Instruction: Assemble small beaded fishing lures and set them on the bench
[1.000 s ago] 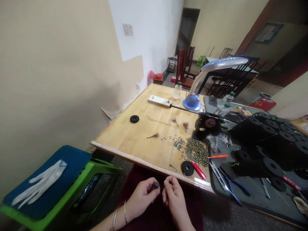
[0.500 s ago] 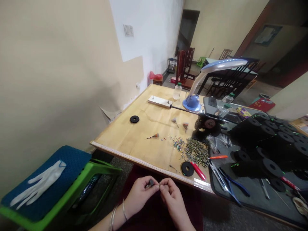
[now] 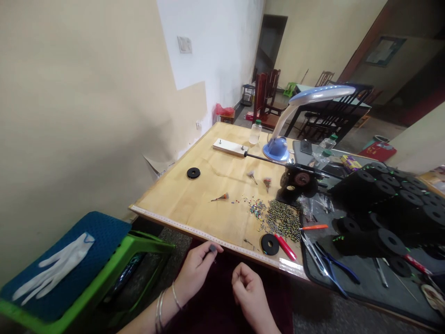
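Observation:
My left hand (image 3: 197,266), with bangles at its wrist, is just off the front edge of the table, closed around a small dark grey piece (image 3: 212,248) held by thumb and fingers. Its kind is too small to make out. Lower and to the right, my right hand (image 3: 249,290) is closed in a pinch, apart from the left; whatever lies between its fingertips is hidden. Nearest to it on the table are a black foam ring (image 3: 263,244) and a red-handled tool (image 3: 285,247). Behind them lie a pile of small dark and yellowish pieces (image 3: 283,220) and scattered coloured beads (image 3: 257,208).
A tape measure (image 3: 194,230) runs along the table's front edge. On the right, a dark mat (image 3: 368,292) carries pliers (image 3: 339,265), scissors (image 3: 314,255) and black foam spools (image 3: 368,241). A blue lamp (image 3: 276,149) stands behind. A white glove (image 3: 57,266) lies on the stool at left.
My hands, together at the fingertips before, have come apart. The left has moved up and left with the dark grey piece; the right has dropped slightly, its fingers curled more.

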`<state>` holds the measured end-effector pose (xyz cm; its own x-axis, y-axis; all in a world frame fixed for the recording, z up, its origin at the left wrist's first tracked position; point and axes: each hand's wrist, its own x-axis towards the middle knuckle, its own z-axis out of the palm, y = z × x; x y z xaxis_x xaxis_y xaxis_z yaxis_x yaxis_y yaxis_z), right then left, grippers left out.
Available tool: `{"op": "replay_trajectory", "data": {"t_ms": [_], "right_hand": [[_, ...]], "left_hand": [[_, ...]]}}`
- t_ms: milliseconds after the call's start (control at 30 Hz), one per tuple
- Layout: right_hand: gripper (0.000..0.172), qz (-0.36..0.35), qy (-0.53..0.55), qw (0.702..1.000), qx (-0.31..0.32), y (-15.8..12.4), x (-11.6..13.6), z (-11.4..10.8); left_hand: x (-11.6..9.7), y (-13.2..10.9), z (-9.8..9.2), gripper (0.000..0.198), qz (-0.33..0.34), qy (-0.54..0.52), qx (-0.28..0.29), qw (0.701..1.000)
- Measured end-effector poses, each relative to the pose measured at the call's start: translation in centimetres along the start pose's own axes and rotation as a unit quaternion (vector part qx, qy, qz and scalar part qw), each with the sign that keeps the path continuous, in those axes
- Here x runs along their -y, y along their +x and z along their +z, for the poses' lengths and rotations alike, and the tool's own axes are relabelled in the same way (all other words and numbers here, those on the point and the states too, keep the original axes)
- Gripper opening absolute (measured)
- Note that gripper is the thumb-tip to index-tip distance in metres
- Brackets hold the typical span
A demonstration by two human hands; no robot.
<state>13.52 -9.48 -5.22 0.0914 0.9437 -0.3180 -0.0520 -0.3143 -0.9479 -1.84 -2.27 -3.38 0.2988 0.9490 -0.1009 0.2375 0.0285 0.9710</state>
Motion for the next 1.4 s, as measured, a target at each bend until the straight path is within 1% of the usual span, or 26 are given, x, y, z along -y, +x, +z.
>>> {"op": "replay_trajectory", "data": {"t_ms": [100, 167, 233, 300, 367, 500, 600, 733, 800, 833, 933, 1033, 1100, 1233, 1333, 1400], "right_hand": [[0.015, 0.017, 0.071, 0.997, -0.015, 0.1, -0.1, -0.1], [0.019, 0.02, 0.104, 0.994, -0.022, 0.3, 0.0, -0.1], [0.021, 0.023, 0.109, 0.993, -0.023, 0.3, 0.2, 0.0], [0.023, 0.021, 0.096, 0.995, -0.022, 0.2, 0.2, 0.1], [0.023, 0.001, 0.068, 0.997, -0.026, 0.1, 0.0, 0.1], [0.021, -0.063, -0.018, 0.997, -0.042, 0.0, -0.4, -0.1], [0.021, -0.087, -0.069, 0.993, -0.043, -0.1, -0.3, -0.3], [0.022, -0.091, -0.084, 0.992, -0.032, -0.1, 0.3, -0.6], [0.019, -0.092, -0.071, 0.993, -0.035, 0.0, 0.6, -0.6], [0.021, -0.091, -0.056, 0.993, -0.04, 0.1, 0.7, -0.6], [0.038, -0.064, 0.023, 0.997, -0.033, 0.4, 1.1, -0.4], [0.044, -0.024, 0.089, 0.996, 0.005, 0.7, 1.1, 0.0], [0.044, -0.007, 0.093, 0.995, 0.021, 0.8, 1.0, 0.1], [0.037, 0.013, 0.054, 0.998, 0.034, 0.9, 0.6, -0.1], [0.032, 0.026, 0.018, 0.999, 0.028, 1.0, 0.1, -0.3], [0.031, 0.025, 0.007, 0.999, 0.022, 1.1, -0.4, -0.3]], "left_hand": [[0.3, 0.4, -1.0, 0.024, 0.008, -0.023, 0.007, 1.0], [0.5, 0.5, -1.4, 0.024, -0.003, -0.045, 0.037, 0.998], [0.7, 0.4, -1.4, 0.026, -0.036, -0.065, 0.077, 0.994], [0.8, 0.1, -0.9, 0.027, -0.073, -0.073, 0.112, 0.988], [0.7, -0.1, -0.2, 0.026, -0.096, -0.077, 0.128, 0.984], [0.2, -0.3, 1.1, 0.027, -0.136, -0.111, 0.124, 0.977], [-0.3, -0.1, 1.5, 0.03, -0.159, -0.135, 0.113, 0.971], [-0.5, 0.2, 1.2, 0.026, -0.13, -0.124, 0.098, 0.979], [-0.5, 0.1, 1.1, 0.024, -0.103, -0.102, 0.092, 0.985], [-0.5, 0.0, 1.0, 0.023, -0.087, -0.088, 0.091, 0.988], [-0.6, -0.4, 1.2, 0.024, -0.036, -0.036, 0.087, 0.995], [-0.8, -0.8, 1.5, 0.024, -0.005, 0.002, 0.078, 0.997], [-0.9, -0.9, 1.6, 0.022, 0.0, 0.01, 0.078, 0.997], [-0.9, -1.0, 1.6, 0.02, -0.012, 0.013, 0.086, 0.996], [-0.7, -1.0, 1.4, 0.02, -0.024, 0.012, 0.085, 0.996], [-0.4, -0.9, 1.4, 0.019, -0.035, -0.004, 0.09, 0.995]]}}
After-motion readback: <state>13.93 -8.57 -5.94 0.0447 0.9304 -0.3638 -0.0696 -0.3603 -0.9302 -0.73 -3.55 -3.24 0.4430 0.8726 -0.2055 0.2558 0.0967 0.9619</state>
